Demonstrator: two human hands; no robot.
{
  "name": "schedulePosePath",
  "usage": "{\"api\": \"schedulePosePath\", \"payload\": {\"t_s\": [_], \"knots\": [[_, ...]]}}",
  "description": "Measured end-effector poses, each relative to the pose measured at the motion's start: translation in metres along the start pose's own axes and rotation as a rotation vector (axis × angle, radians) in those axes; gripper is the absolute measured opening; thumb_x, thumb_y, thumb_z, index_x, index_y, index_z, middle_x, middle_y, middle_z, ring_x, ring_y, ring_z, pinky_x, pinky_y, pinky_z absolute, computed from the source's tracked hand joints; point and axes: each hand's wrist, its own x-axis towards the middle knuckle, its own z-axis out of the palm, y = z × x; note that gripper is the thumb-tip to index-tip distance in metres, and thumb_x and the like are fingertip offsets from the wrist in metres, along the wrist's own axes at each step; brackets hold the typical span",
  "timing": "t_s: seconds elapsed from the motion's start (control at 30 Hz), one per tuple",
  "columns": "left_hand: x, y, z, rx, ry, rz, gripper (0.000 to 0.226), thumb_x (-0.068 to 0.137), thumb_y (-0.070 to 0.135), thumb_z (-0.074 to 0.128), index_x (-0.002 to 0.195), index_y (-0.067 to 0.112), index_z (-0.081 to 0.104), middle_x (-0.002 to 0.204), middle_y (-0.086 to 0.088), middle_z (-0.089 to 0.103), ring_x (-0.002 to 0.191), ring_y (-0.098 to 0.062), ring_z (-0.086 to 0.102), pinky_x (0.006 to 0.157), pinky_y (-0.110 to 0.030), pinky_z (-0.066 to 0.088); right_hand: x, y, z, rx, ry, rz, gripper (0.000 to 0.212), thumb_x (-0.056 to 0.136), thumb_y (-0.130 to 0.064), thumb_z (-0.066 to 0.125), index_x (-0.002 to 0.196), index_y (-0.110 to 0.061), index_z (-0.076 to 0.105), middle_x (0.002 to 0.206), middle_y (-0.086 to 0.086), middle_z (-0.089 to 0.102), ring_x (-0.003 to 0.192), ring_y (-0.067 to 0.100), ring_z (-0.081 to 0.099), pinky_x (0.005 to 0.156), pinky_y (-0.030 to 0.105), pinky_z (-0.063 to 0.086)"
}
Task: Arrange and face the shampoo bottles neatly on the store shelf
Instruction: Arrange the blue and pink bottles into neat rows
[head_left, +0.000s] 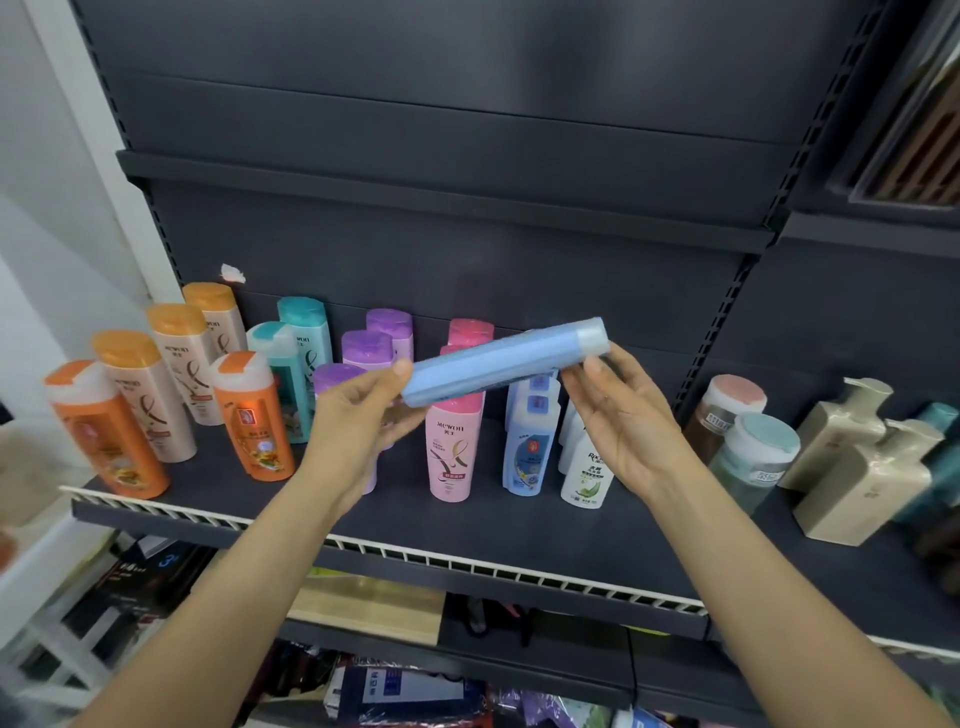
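Observation:
A blue shampoo bottle (501, 361) is held sideways in the air in front of the dark shelf (395, 525), cap to the right. My left hand (363, 415) grips its base end, thumb on top. My right hand (628, 415) pinches the pale cap end with thumb and fingers. Behind it stand rows of bottles: orange (111, 441), beige with orange caps (171, 384), teal (298, 364), purple (363, 353), pink (452, 447), blue (530, 447) and white (587, 467). The hands hide part of the purple row.
To the right on the neighbouring shelf stand round jars (753, 457) and beige square bottles (862, 483). The shelf above (441, 197) holds nothing. A white ribbed price rail (467, 566) runs along the shelf front. Boxes and packets sit on lower shelves.

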Motion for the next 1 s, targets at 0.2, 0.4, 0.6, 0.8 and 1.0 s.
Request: {"api": "schedulePosePath", "payload": {"t_s": [0.2, 0.4, 0.6, 0.8, 1.0], "knots": [[0.009, -0.017, -0.002, -0.049, -0.088, -0.399, 0.035, 0.090, 0.039, 0.055, 0.102, 0.006, 0.060, 0.093, -0.020, 0.072, 0.091, -0.031, 0.069, 0.080, -0.035, 0.054, 0.003, -0.005, 0.003, -0.267, -0.036, -0.087, 0.024, 0.092, -0.007, 0.053, 0.115, -0.013, 0.054, 0.103, 0.007, 0.061, 0.103, 0.020, 0.059, 0.088, 0.031, 0.055], [0.030, -0.031, 0.017, 0.142, -0.123, -0.441, 0.030, 0.097, 0.027, 0.049, 0.108, 0.001, 0.060, 0.087, -0.018, 0.072, 0.077, -0.026, 0.071, 0.068, -0.030, 0.059, 0.009, -0.014, 0.003, -0.481, 0.043, -0.193, 0.022, 0.088, -0.008, 0.063, 0.108, -0.010, 0.055, 0.099, 0.006, 0.065, 0.092, 0.017, 0.064, 0.071, 0.027, 0.056], [0.051, -0.055, 0.030, 0.566, -0.081, -0.132, 0.016, 0.093, 0.013, 0.056, 0.104, 0.007, 0.065, 0.105, -0.012, 0.068, 0.079, -0.017, 0.065, 0.074, -0.025, 0.051, 0.028, -0.006, -0.012, -0.737, 0.122, -0.219, 0.024, 0.082, -0.008, 0.070, 0.101, -0.009, 0.056, 0.094, 0.003, 0.064, 0.078, 0.010, 0.062, 0.068, 0.031, 0.058], [0.069, -0.068, 0.016, 1.273, -0.120, 0.503, 0.041, 0.091, 0.017, 0.056, 0.132, 0.017, 0.051, 0.137, -0.003, 0.048, 0.126, -0.021, 0.043, 0.099, -0.033, 0.040, 0.045, 0.033, -0.046, -1.060, 0.082, -0.214, 0.034, 0.079, -0.009, 0.073, 0.110, -0.021, 0.063, 0.096, -0.014, 0.062, 0.083, 0.005, 0.060, 0.076, 0.029, 0.054], [0.078, -0.078, 0.010, 1.539, -0.295, 0.462, 0.062, 0.091, 0.029, 0.056, 0.146, 0.023, 0.029, 0.152, -0.001, 0.028, 0.139, -0.020, 0.026, 0.111, -0.034, 0.029, 0.047, 0.062, -0.069, -1.131, 0.047, -0.128, 0.032, 0.080, -0.001, 0.070, 0.109, -0.007, 0.060, 0.096, -0.012, 0.058, 0.077, -0.020, 0.055, 0.065, 0.003, 0.044]]}}
